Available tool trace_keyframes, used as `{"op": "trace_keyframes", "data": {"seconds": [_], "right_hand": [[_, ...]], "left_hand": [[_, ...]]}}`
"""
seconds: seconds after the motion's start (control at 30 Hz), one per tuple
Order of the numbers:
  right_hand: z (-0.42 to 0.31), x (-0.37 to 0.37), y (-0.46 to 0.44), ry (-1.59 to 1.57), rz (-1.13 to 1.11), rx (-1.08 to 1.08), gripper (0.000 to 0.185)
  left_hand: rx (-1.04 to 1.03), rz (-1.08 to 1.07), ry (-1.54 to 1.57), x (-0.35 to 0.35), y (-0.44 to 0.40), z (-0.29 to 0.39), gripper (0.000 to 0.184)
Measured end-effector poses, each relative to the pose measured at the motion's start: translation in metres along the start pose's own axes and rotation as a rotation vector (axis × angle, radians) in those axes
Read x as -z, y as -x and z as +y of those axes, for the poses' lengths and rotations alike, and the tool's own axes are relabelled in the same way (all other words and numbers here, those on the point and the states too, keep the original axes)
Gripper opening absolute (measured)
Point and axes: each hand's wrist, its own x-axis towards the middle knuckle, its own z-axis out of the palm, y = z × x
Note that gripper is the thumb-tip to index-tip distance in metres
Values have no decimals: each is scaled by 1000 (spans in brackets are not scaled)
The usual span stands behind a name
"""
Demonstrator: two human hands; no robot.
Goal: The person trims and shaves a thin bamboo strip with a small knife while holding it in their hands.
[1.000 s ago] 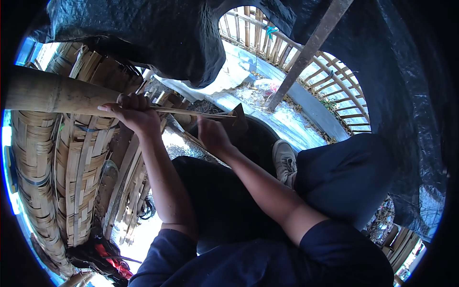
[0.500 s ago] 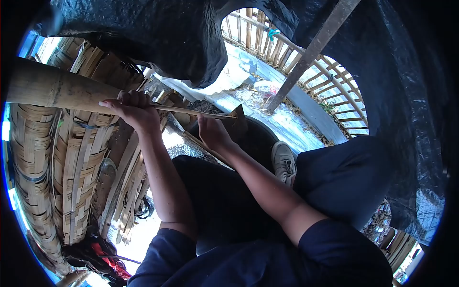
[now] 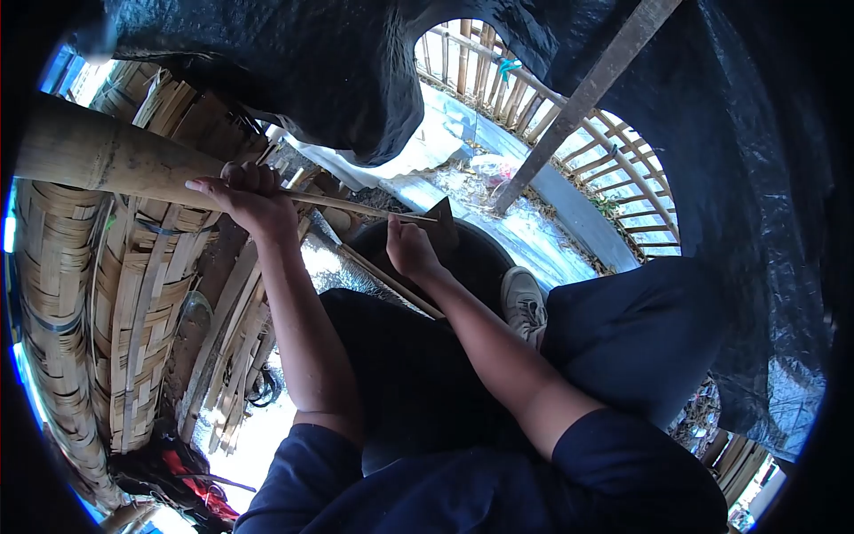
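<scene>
My left hand (image 3: 256, 198) is closed around a thin bamboo strip (image 3: 342, 205), its thumb stretched towards the end of a thick bamboo pole (image 3: 133, 165). The strip runs rightwards from that hand. My right hand (image 3: 414, 252) is a closed fist with the thumb up, touching the strip's lower edge near its far end. What lies inside this fist is hidden. Just beyond the strip's end is a dark, pointed flat piece (image 3: 443, 219), over a round black tub (image 3: 480, 262).
Woven bamboo panels (image 3: 147, 311) stand at the left, with loose split bamboo (image 3: 233, 356) beside them. Black plastic sheeting (image 3: 311, 71) hangs overhead. A slanting post (image 3: 569, 116) and a bamboo fence (image 3: 623, 178) are ahead. My shoe (image 3: 524, 303) is beside the tub.
My right hand has slid a little to the right along the strip, towards its far end. The left hand stays in place by the pole.
</scene>
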Motion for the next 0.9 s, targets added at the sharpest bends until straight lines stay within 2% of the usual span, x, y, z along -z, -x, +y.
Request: {"op": "trace_keyframes", "data": {"seconds": [0.03, 0.1, 0.17, 0.27, 0.3, 0.37, 0.4, 0.47, 0.5, 0.57, 0.6, 0.67, 0.7, 0.77, 0.9], "right_hand": [[16, 1, -4, 25, -17, 81, 55], [78, -16, -22, 375, 58, 116, 53], [126, -2, -14, 261, 74, -268, 42], [97, -2, -13, 201, 94, -228, 38], [81, -9, -16, 212, 76, -66, 38], [31, -17, -10, 320, 104, 96, 49], [8, -12, -4, 327, 102, 96, 49], [-25, 1, 6, -107, 84, -31, 45], [-15, -3, 0, -107, 87, -30, 45], [26, -19, -22, 424, 261, 324, 52], [41, -19, -28, 420, 262, 327, 52], [67, -14, -32, 61, 217, -112, 60], [68, -8, -30, 59, 216, -113, 60], [69, 3, -26, -224, 55, -500, 65], [51, 22, -15, -320, 49, -544, 68]], "left_hand": [[1, 25, 4, 0, 1, 1, 64], [-1, 44, 8, 1, 1, 2, 64], [-4, -4, 35, 6, 2, 1, 63], [-44, 57, -38, -6, 9, -1, 63], [-41, 60, -41, -11, 12, 0, 63], [-65, 243, -118, -21, 13, 0, 62], [-63, 249, -115, -16, 11, -1, 62], [-56, 87, -98, -3, 4, -2, 58], [-56, 84, -97, -3, 7, -2, 58], [17, 30, 150, -4, 10, 0, 54], [14, 28, 147, 0, 7, -1, 54], [-10, -216, 118, 12, 2, -6, 49], [-10, -216, 116, 12, 0, -6, 49], [-51, -359, 67, 13, -1, -8, 46], [-120, -297, -18, -2, 8, -17, 42]]}}
